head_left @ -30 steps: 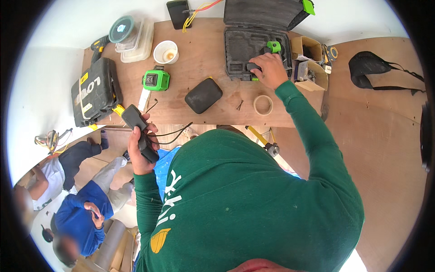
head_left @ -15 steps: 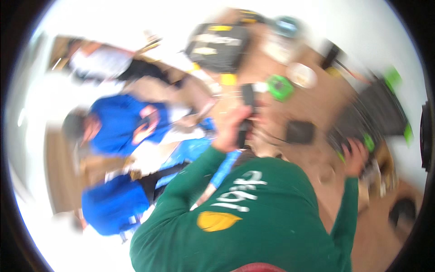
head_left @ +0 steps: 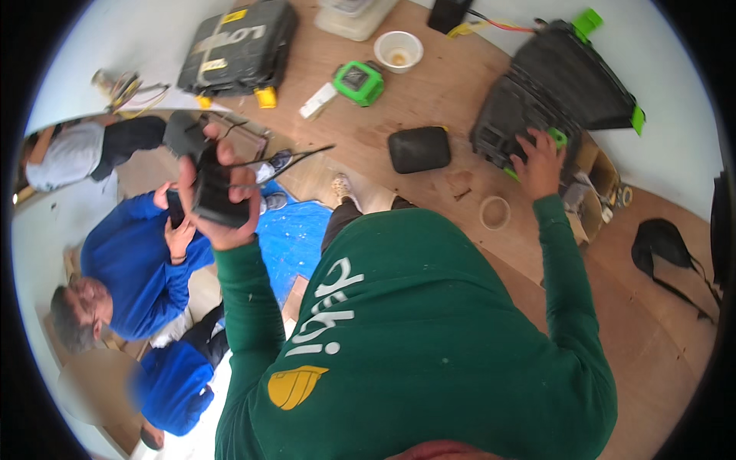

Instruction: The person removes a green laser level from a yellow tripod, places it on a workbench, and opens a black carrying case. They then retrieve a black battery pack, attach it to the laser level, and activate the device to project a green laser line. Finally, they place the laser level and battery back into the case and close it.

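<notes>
On the plywood bench (head_left: 448, 96) a moulded case (head_left: 497, 115) lies open, presumably for access, right hand (head_left: 541, 167) splayed over it; left hand (head_left: 228, 231) clamps a corded black adapter (head_left: 212, 190)

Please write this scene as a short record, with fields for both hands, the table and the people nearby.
Left hand: holds a black device, with a thin black cable beside it
Right hand: at the open black case; grip unclear
Table: brown; also bears a green tool, a white bowl and a black pouch
Far left of table: closed black case, yellow latches
People: several at left; a person in blue holds a phone
</notes>
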Demonstrator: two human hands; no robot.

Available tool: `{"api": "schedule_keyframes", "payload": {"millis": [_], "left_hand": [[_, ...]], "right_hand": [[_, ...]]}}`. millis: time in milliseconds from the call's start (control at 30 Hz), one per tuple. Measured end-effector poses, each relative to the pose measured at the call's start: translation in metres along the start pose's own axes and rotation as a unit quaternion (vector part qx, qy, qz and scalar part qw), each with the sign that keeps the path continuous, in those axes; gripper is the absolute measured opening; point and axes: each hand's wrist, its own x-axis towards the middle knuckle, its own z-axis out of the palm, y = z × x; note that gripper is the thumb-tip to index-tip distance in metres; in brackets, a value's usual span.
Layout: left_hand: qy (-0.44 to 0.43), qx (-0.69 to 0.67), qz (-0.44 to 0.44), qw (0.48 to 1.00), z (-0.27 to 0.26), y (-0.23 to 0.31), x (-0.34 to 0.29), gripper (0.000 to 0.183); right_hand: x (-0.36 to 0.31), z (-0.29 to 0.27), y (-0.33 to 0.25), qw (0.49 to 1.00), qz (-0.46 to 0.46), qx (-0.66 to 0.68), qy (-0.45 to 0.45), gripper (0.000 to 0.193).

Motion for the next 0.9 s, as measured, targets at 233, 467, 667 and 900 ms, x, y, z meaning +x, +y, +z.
{"api": "schedule_keyframes", "payload": {"millis": [233, 467, 667, 900], "left_hand": [[0.023, 0.093, -0.060, 0.994, 0.007, -0.045, -0.016, 0.059], [0.031, 0.182, -0.151, 0.971, 0.050, -0.106, -0.020, 0.056], [0.037, 0.176, -0.195, 0.964, 0.062, -0.120, -0.026, 0.053], [0.095, 0.237, -0.200, 0.946, 0.066, -0.144, -0.034, 0.056]], "right_hand": [[0.007, 0.007, -0.097, 0.934, -0.166, 0.315, 0.015, 0.072], [0.007, 0.095, -0.148, 0.978, -0.164, 0.127, 0.023, 0.066], [0.012, 0.084, -0.133, 0.989, -0.101, 0.102, -0.017, 0.067], [-0.025, 0.059, -0.125, 0.953, -0.137, 0.258, 0.081, 0.059]]}}
